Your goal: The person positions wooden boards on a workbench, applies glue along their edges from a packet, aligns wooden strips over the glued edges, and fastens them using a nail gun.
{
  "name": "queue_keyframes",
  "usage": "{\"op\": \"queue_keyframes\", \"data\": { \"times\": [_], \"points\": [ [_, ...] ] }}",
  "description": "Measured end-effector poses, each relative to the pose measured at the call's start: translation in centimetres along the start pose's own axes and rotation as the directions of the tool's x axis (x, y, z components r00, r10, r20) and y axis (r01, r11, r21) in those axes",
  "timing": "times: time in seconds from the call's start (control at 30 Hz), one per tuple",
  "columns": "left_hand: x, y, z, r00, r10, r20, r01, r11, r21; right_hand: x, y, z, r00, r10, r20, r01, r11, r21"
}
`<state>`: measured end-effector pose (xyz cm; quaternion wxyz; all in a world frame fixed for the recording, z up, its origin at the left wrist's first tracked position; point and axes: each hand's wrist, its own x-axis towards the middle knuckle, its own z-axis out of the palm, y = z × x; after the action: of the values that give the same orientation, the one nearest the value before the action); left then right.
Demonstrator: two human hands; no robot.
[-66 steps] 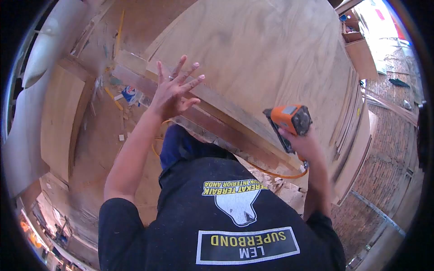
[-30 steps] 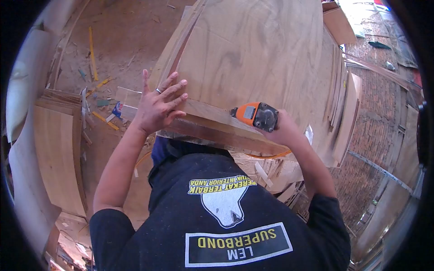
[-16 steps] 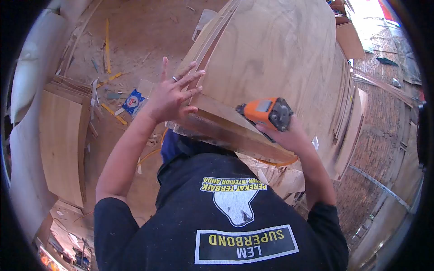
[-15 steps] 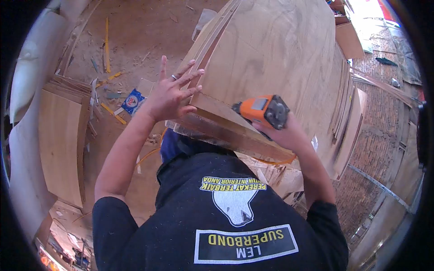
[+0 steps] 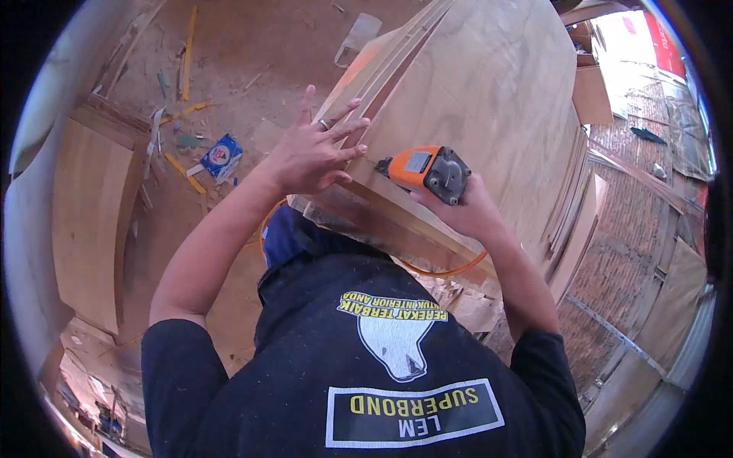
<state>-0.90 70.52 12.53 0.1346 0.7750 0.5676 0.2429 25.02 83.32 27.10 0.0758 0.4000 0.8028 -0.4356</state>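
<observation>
A wide plywood panel (image 5: 489, 84) lies in front of me on top of other boards. My left hand (image 5: 314, 155) rests at its near left corner, fingers spread over the edge, a ring on one finger. An orange and black nail gun (image 5: 421, 168) is gripped in my right hand (image 5: 472, 213), whose fingers are mostly hidden beneath the tool. The gun's nose points left, at the panel's surface near the front edge, a short way from my left fingertips. Whether the nose touches the wood I cannot tell.
An orange hose (image 5: 443, 273) curves below the front edge. Stacked wood sheets (image 5: 88, 221) stand at the left. On the floor lie a blue packet (image 5: 221, 159), yellow strips (image 5: 188, 61) and scraps. More boards (image 5: 569, 206) lean along the right, beside a brick surface (image 5: 622, 252).
The nail gun has moved left along the panel, closer to my left hand and the near corner. My left hand stays spread at the corner. The view has shifted slightly.
</observation>
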Motion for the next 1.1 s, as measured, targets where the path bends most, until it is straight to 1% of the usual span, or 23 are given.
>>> {"op": "queue_keyframes", "data": {
  "times": [0.07, 0.17, 0.27, 0.37, 0.47, 0.57, 0.67, 0.73, 0.77, 0.87, 0.97, 1.07, 1.1],
  "points": [
    [0.0, -0.1, 0.1, 1.000, -0.005, -0.005, 0.005, 1.000, -0.008, 0.1, 0.0, 0.1, 1.000, -0.020, -0.013, 0.020, 1.000, -0.006],
    [0.0, -0.2, 0.2, 1.000, -0.010, -0.004, 0.010, 1.000, -0.011, 0.3, 0.0, 0.0, 1.000, 0.002, -0.016, -0.002, 1.000, -0.003],
    [0.1, -0.3, 0.3, 1.000, -0.016, 0.009, 0.016, 1.000, -0.009, 0.4, 2.1, -0.8, 0.985, 0.135, 0.110, -0.105, 0.963, -0.249],
    [0.2, -0.3, 0.2, 1.000, -0.019, 0.023, 0.019, 1.000, -0.010, 0.7, -0.4, -1.3, 0.973, 0.188, 0.131, -0.120, 0.905, -0.409],
    [0.3, -0.3, -0.1, 0.998, -0.024, 0.051, 0.025, 1.000, -0.013, 0.6, -0.4, -1.4, 0.978, 0.170, 0.124, -0.109, 0.913, -0.394],
    [0.2, -0.3, 0.0, 0.999, -0.029, 0.036, 0.030, 0.999, -0.024, 0.2, 0.5, -0.8, 0.999, 0.033, 0.030, -0.030, 0.996, -0.086],
    [-0.1, -0.2, 0.1, 1.000, -0.024, 0.007, 0.025, 0.999, -0.021, -1.3, 1.6, -1.1, 0.994, 0.051, -0.093, -0.048, 0.998, 0.030],
    [-0.1, -0.4, 0.7, 0.999, 0.019, -0.041, -0.020, 0.999, -0.034, -2.5, 2.3, -2.0, 0.987, 0.102, -0.123, -0.099, 0.995, 0.031],
    [-0.1, -0.5, 0.9, 0.999, 0.021, -0.038, -0.023, 0.998, -0.057, -3.1, 2.5, -2.4, 0.981, 0.130, -0.142, -0.127, 0.991, 0.032],
    [0.0, -0.3, 0.2, 0.999, 0.024, -0.030, -0.027, 0.994, -0.105, -4.5, 2.6, -2.9, 0.983, 0.140, -0.122, -0.143, 0.990, -0.015],
    [0.1, -0.3, 0.3, 0.999, 0.022, -0.035, -0.026, 0.994, -0.107, -5.1, 3.6, -2.1, 0.986, 0.133, -0.099, -0.128, 0.991, 0.047],
    [0.3, -0.3, 0.3, 0.998, 0.031, -0.045, -0.035, 0.994, -0.107, -5.1, 3.9, -1.9, 0.976, 0.209, -0.069, -0.214, 0.973, -0.082],
    [0.2, -0.4, 0.3, 0.998, 0.031, -0.050, -0.037, 0.993, -0.113, -5.0, 3.9, -2.0, 0.971, 0.236, -0.047, -0.239, 0.967, -0.084]
  ]
}}
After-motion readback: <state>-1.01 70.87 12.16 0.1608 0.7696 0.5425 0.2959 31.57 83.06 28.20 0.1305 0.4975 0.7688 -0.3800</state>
